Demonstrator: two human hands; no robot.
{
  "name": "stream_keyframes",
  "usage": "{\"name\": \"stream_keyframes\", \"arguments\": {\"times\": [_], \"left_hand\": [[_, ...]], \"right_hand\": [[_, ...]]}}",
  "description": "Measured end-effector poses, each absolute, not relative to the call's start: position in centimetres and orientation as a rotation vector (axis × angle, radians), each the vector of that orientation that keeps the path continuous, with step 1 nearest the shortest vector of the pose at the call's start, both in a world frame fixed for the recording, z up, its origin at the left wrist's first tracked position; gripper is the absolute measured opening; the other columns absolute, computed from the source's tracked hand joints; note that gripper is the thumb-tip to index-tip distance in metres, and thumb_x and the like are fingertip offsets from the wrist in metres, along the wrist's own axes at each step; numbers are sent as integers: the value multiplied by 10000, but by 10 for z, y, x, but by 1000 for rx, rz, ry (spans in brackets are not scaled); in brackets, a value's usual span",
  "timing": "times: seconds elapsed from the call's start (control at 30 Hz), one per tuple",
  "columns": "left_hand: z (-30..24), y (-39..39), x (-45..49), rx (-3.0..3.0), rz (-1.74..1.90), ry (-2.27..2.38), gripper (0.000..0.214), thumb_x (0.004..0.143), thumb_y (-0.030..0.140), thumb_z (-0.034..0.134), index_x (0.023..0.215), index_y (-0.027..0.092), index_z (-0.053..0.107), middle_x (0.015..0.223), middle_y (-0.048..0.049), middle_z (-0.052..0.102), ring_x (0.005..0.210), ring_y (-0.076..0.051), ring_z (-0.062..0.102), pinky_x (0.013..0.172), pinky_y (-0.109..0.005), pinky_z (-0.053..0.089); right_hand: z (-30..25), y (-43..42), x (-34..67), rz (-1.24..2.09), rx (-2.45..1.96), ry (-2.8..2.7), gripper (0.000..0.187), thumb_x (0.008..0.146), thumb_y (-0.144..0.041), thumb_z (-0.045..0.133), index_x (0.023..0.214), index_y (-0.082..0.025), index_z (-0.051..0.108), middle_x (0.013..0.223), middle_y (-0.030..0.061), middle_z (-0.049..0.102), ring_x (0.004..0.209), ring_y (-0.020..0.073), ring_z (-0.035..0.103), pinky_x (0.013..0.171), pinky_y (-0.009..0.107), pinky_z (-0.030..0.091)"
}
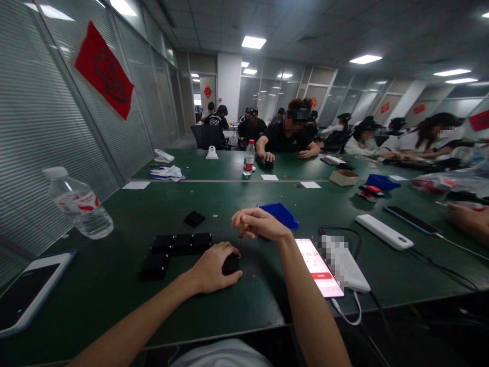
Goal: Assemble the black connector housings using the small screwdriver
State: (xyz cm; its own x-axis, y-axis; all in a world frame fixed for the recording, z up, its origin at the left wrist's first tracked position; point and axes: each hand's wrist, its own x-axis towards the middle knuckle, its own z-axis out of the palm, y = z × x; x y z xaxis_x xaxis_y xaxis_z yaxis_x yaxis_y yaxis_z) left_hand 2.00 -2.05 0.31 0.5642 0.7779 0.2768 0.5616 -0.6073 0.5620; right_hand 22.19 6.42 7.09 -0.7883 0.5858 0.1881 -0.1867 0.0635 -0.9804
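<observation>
My left hand [213,267] is closed around a small black box [231,264], holding it against the green table. Above that box, my right hand [260,223] grips a small screwdriver [240,232] with an amber-looking handle. Its thin shaft points down at the box's upper edge; whether the tip touches a screw is too small to tell. Left of my hands, several similar black boxes [183,242] stand together in an L shape. Some flat black pieces [194,218] lie behind them. A blue tray [284,216] sits just behind my right hand, which partly hides it.
A lit phone [320,267] and a white power bank [346,265] with cables lie to the right. At the left are a tilted water bottle [82,206] and another phone [32,290]. Across the table [114,265], a person [292,132] handles a black box near an upright bottle [249,159].
</observation>
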Motion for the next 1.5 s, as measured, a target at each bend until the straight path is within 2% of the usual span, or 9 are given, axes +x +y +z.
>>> {"name": "stream_keyframes", "arguments": {"times": [0.2, 0.43, 0.67, 0.87, 1.03, 1.13, 1.23, 1.37, 1.5], "left_hand": [[4, -21, 20, 2380, 722, 1090, 302, 812, 295, 726, 1081, 202, 628, 1103, -78, 682, 1050, -274, 647, 974, -426, 512], [3, -21, 20, 2372, 723, 1107, 310, 812, 309, 723, 1088, 205, 629, 1112, -78, 685, 1031, -271, 651, 966, -427, 519], [4, -21, 20, 2363, 715, 1093, 293, 818, 311, 721, 1070, 199, 624, 1099, -84, 682, 1050, -275, 646, 978, -431, 511], [3, -21, 19, 2365, 730, 1089, 296, 811, 307, 729, 1075, 210, 635, 1093, -74, 687, 1058, -276, 650, 981, -425, 514], [2, -21, 19, 2378, 717, 1099, 306, 818, 316, 725, 1089, 209, 632, 1102, -75, 681, 1056, -277, 647, 982, -428, 514], [3, -20, 20, 2379, 706, 1110, 314, 819, 318, 724, 1096, 207, 628, 1108, -79, 676, 1057, -281, 646, 978, -428, 515], [4, -21, 20, 2377, 705, 1103, 316, 818, 316, 722, 1095, 200, 625, 1114, -84, 675, 1065, -286, 641, 983, -435, 511], [7, -22, 20, 2369, 710, 1087, 294, 818, 299, 719, 1077, 199, 622, 1105, -79, 683, 1064, -283, 642, 981, -436, 507], [5, -21, 20, 2371, 720, 1080, 287, 819, 302, 722, 1069, 203, 621, 1091, -75, 684, 1051, -277, 646, 968, -426, 510]], "right_hand": [[71, 63, 219, 1761, -340, -1741, 305, 848, -393, 802, 857, -132, 646, 964, 36, 710, 465, 10, 491, 433, 171, 367], [70, 65, 220, 1799, -323, -1733, 349, 793, -321, 851, 802, -155, 545, 838, 15, 724, 454, 32, 519, 381, 140, 343], [69, 63, 222, 1836, -303, -1772, 371, 908, -481, 722, 1052, -145, 660, 866, 48, 736, 559, 88, 654, 462, 173, 493], [71, 62, 224, 1796, -347, -1825, 314, 878, -423, 769, 942, -123, 701, 802, 42, 731, 514, 68, 618, 419, 147, 441], [71, 63, 223, 1788, -343, -1757, 296, 815, -336, 835, 867, -145, 614, 908, 46, 755, 502, 63, 626, 383, 137, 416], [69, 64, 221, 1779, -331, -1740, 321, 799, -300, 848, 849, -158, 564, 851, 19, 748, 459, 51, 585, 371, 133, 400], [68, 65, 221, 1782, -315, -1736, 297, 824, -305, 829, 900, -163, 579, 825, 5, 729, 479, 50, 579, 391, 131, 408], [68, 65, 222, 1821, -294, -1747, 336, 869, -394, 783, 1064, -149, 662, 919, 47, 733, 589, 74, 641, 471, 156, 490], [69, 65, 224, 1819, -293, -1759, 264, 893, -353, 762, 1038, -139, 710, 929, 55, 748, 579, 71, 650, 453, 149, 488]]}}
